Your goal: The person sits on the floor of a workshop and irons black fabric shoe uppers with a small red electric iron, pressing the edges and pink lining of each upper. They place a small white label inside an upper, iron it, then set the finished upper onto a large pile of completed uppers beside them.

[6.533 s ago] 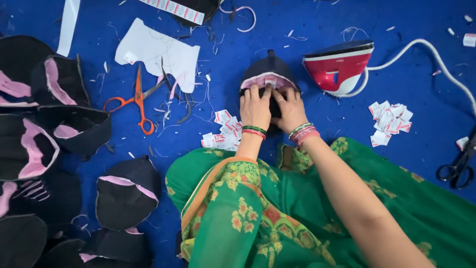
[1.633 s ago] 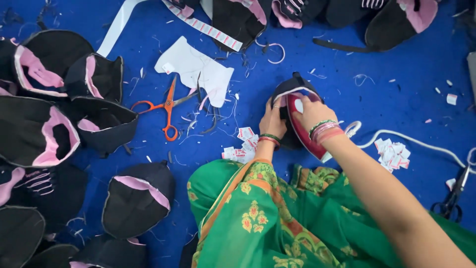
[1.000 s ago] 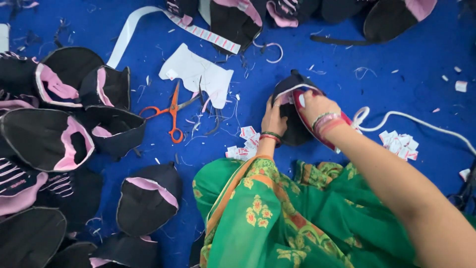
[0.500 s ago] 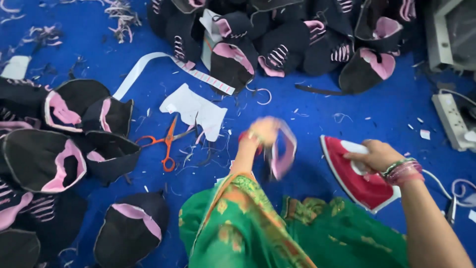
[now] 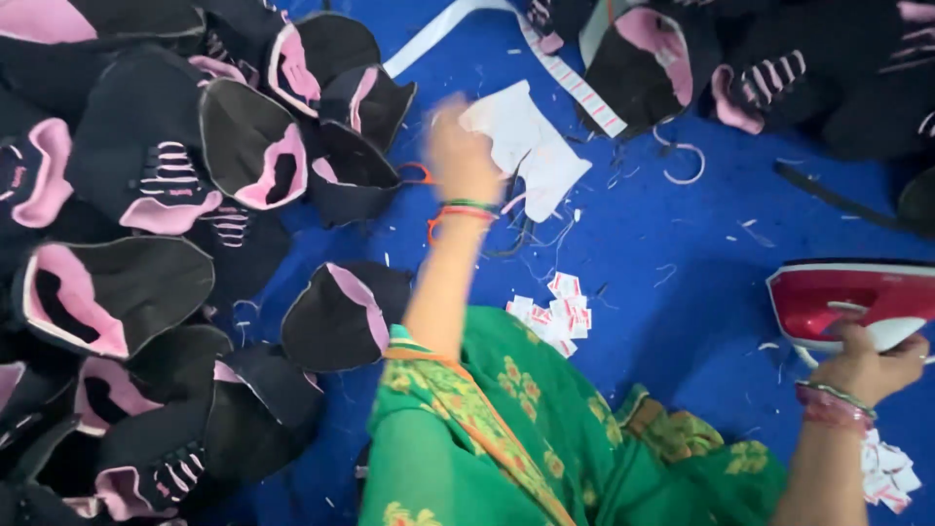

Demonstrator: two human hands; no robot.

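Head view: the left hand (image 5: 461,154), arm stretched forward and blurred, hovers above orange scissors (image 5: 419,175) beside a white fabric piece (image 5: 526,146); whether it grips anything cannot be told. At far right, the right hand (image 5: 862,365) clasps a red iron (image 5: 847,297) resting on the blue floor (image 5: 682,253).

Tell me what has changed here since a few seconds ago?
The right hand lifted the red clothes iron off the black and pink fabric piece and carried it out to the right, still gripping it. The left hand took that piece away and now reaches, blurred, over the white paper pattern. The blue work surface stays littered with offcuts.
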